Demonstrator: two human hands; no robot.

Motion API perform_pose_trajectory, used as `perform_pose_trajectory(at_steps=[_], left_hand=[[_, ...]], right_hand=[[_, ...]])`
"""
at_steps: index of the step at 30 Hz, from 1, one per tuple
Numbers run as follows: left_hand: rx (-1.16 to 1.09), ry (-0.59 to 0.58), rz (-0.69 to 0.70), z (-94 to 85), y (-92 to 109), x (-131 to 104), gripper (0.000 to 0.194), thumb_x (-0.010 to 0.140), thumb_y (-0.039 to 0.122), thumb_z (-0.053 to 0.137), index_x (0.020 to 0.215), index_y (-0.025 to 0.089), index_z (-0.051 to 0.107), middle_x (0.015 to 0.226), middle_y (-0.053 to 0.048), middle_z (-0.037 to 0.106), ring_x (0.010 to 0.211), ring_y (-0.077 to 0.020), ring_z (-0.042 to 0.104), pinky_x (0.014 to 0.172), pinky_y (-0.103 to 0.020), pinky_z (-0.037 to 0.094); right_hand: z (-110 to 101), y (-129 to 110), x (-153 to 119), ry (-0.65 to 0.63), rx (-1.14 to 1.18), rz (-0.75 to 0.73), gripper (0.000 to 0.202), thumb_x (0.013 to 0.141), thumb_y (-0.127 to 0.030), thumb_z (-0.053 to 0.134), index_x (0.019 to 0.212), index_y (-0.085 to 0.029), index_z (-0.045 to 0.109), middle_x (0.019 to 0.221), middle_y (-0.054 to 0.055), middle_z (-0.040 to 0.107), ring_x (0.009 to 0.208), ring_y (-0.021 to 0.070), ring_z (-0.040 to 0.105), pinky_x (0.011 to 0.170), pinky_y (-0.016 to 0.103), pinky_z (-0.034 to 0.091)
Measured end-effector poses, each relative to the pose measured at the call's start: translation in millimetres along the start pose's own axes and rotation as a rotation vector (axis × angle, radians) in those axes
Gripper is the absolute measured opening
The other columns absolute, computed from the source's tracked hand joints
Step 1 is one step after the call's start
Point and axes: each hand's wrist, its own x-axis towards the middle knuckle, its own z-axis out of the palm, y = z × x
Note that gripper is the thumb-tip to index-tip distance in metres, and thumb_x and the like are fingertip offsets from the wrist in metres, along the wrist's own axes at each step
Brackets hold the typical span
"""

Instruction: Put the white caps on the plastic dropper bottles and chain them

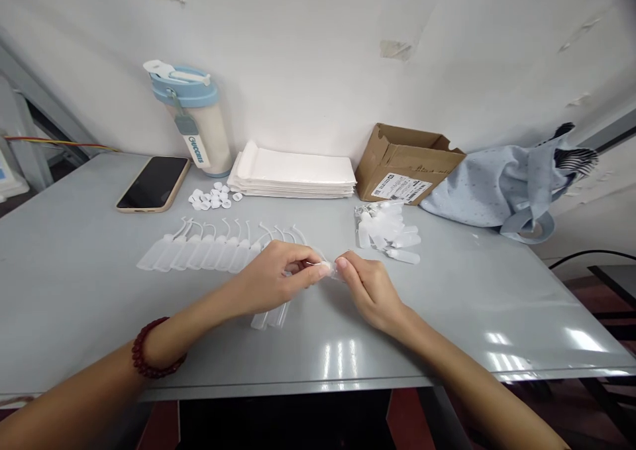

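Here | hands [273, 274] | pinching clear piece [334, 272], apparently plastic | over table [477, 291]

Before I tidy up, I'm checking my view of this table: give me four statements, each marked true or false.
1. The phone lies left of the blue-lidded tumbler. True.
2. The small white pieces are inside the cardboard box. False: they lie on the table.
3. The left hand and right hand meet at a translucent piece. True.
4. The beaded bracelet is on the right wrist. False: it is on the left.
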Motion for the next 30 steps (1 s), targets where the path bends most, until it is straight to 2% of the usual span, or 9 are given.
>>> perform_pose_trajectory(at_steps=[4, 11, 14, 17, 19, 23, 25, 28, 30], left_hand=[[0.151, -0.010, 0.123, 2.0, -1, -2, 0.023, 0.091, 0.027, 0.047, 0.084, 0.015, 0.066, 0.068, 0.000, 0.060, 0.062, -0.0109, 0.053, 0.060, -0.023, 0.041], [0.490, 0.075, 0.444, 7.3, -11, -3, 0.020, 0.093, 0.018, 0.040, 0.088, 0.014, 0.059, 0.072, -0.004, 0.060, 0.065, -0.0133, 0.052, 0.059, -0.024, 0.040], [0.627, 0.102, 0.533, 9.1, -15, -3, 0.023, 0.094, 0.015, 0.036, 0.088, 0.012, 0.058, 0.077, -0.007, 0.061, 0.070, -0.0156, 0.054, 0.062, -0.026, 0.042], [0.641, 0.115, 0.552, 8.9, -17, -3, 0.022, 0.094, 0.015, 0.038, 0.090, 0.011, 0.059, 0.077, -0.008, 0.061, 0.070, -0.0162, 0.054, 0.063, -0.027, 0.043], [0.536, 0.104, 0.482, 7.6, -16, -2, 0.018, 0.093, 0.018, 0.043, 0.095, 0.011, 0.059, 0.078, -0.006, 0.062, 0.070, -0.0147, 0.055, 0.065, -0.026, 0.043], [0.360, 0.065, 0.240, 5.0, -8, -1, 0.019, 0.091, 0.027, 0.048, 0.089, 0.015, 0.062, 0.070, 0.000, 0.062, 0.062, -0.0115, 0.055, 0.064, -0.024, 0.043], [0.287, 0.032, 0.146, 4.4, -3, -1, 0.024, 0.092, 0.030, 0.046, 0.083, 0.015, 0.062, 0.066, 0.001, 0.061, 0.058, -0.0104, 0.053, 0.059, -0.023, 0.041], [0.194, -0.010, 0.103, 3.9, 2, -1, 0.028, 0.093, 0.030, 0.044, 0.076, 0.015, 0.061, 0.062, 0.002, 0.058, 0.055, -0.0092, 0.050, 0.054, -0.021, 0.038], [0.196, -0.007, 0.152, 4.3, 2, -2, 0.030, 0.093, 0.028, 0.045, 0.069, 0.015, 0.058, 0.057, 0.003, 0.054, 0.053, -0.0086, 0.047, 0.053, -0.021, 0.036]], right_hand=[[0, -1, 2, -0.008, 0.062, 0.107, 0.045, 0.096, -0.042, 0.027, 0.056, -0.021, 0.029, 0.051, -0.005, 0.029, 0.047, 0.0089, 0.028, 0.048, 0.025, 0.023], [-3, -1, 6, -0.180, 0.433, 0.414, 0.050, 0.091, -0.052, 0.034, 0.055, -0.018, 0.041, 0.045, -0.007, 0.029, 0.041, 0.0064, 0.026, 0.040, 0.021, 0.021], [-4, 2, 7, -0.254, 0.584, 0.551, 0.048, 0.090, -0.052, 0.038, 0.056, -0.018, 0.042, 0.042, -0.008, 0.028, 0.036, 0.0049, 0.022, 0.037, 0.020, 0.017], [-3, 4, 7, -0.291, 0.639, 0.596, 0.047, 0.090, -0.051, 0.038, 0.056, -0.018, 0.041, 0.042, -0.009, 0.025, 0.036, 0.0047, 0.018, 0.036, 0.020, 0.015], [0, 4, 6, -0.229, 0.557, 0.522, 0.047, 0.091, -0.051, 0.035, 0.057, -0.019, 0.040, 0.045, -0.008, 0.026, 0.038, 0.0056, 0.020, 0.038, 0.021, 0.017], [5, 3, 4, 0.043, 0.163, 0.170, 0.045, 0.094, -0.046, 0.031, 0.057, -0.020, 0.031, 0.052, -0.005, 0.029, 0.048, 0.0085, 0.027, 0.046, 0.024, 0.022], [6, 3, 3, 0.115, 0.017, 0.025, 0.041, 0.095, -0.041, 0.029, 0.059, -0.021, 0.028, 0.052, -0.005, 0.028, 0.048, 0.0088, 0.026, 0.048, 0.025, 0.023], [6, 4, 1, 0.163, -0.088, -0.110, 0.036, 0.096, -0.034, 0.029, 0.062, -0.022, 0.028, 0.053, -0.005, 0.028, 0.046, 0.0087, 0.025, 0.047, 0.025, 0.023], [5, 4, 0, 0.168, -0.124, -0.139, 0.035, 0.096, -0.032, 0.028, 0.062, -0.022, 0.029, 0.053, -0.005, 0.028, 0.045, 0.0086, 0.025, 0.047, 0.025, 0.023]])
